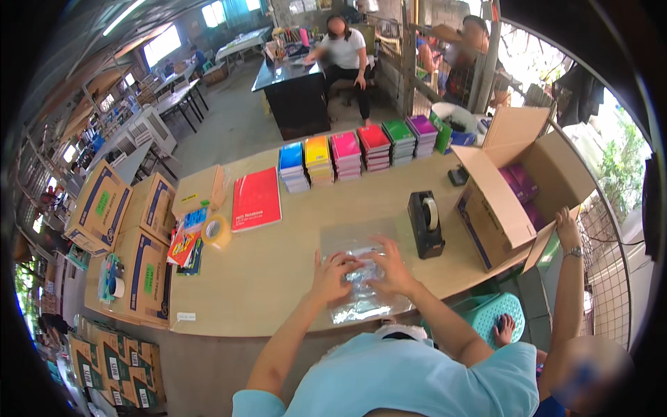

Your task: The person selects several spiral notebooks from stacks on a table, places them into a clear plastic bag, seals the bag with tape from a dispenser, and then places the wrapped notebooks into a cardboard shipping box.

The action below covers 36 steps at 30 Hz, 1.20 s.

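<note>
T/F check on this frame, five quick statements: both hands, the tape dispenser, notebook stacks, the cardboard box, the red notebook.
1. Both hands, left hand and right hand, rest on the clear plastic bags. True.
2. The black tape dispenser lies left of the hands. False: right.
3. Six coloured notebook stacks line the table's far edge. True.
4. The open cardboard box is empty. False: purple items inside.
5. The red notebook stands upright. False: lies flat.
</note>
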Each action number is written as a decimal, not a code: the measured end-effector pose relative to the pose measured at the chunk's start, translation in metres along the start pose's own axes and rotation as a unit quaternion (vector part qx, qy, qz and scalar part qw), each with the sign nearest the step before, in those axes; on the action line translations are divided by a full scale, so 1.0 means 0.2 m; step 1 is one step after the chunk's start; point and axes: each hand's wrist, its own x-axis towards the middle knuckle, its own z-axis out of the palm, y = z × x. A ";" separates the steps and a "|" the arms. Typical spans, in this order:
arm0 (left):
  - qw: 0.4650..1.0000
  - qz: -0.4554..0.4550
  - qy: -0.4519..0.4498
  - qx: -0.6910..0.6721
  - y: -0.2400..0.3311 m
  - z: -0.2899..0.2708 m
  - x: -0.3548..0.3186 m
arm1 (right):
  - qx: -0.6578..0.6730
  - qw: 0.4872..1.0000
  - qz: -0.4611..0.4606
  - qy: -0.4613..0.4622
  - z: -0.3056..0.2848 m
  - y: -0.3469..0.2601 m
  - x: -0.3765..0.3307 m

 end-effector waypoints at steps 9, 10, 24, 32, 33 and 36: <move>0.998 -0.037 0.030 -0.048 -0.03 0.05 0.03 | 0.131 0.984 0.099 0.069 -0.12 0.06 0.06; 0.998 -0.036 0.027 -0.052 -0.03 0.06 0.02 | -0.061 0.997 0.038 -0.016 -0.14 0.13 0.04; 0.988 -0.089 0.094 -0.086 -0.02 0.12 0.06 | -0.062 0.995 0.063 -0.056 0.04 0.30 -0.11; 0.993 -0.011 0.110 -0.036 -0.01 0.10 0.02 | -0.018 0.999 0.033 -0.002 0.19 0.39 -0.07; 0.993 -0.016 0.117 -0.028 -0.02 0.11 0.01 | -0.012 1.000 0.026 -0.003 0.19 0.39 -0.07; 0.990 -0.041 0.124 -0.057 -0.01 0.13 0.04 | 0.069 0.995 0.066 0.034 0.22 0.45 -0.08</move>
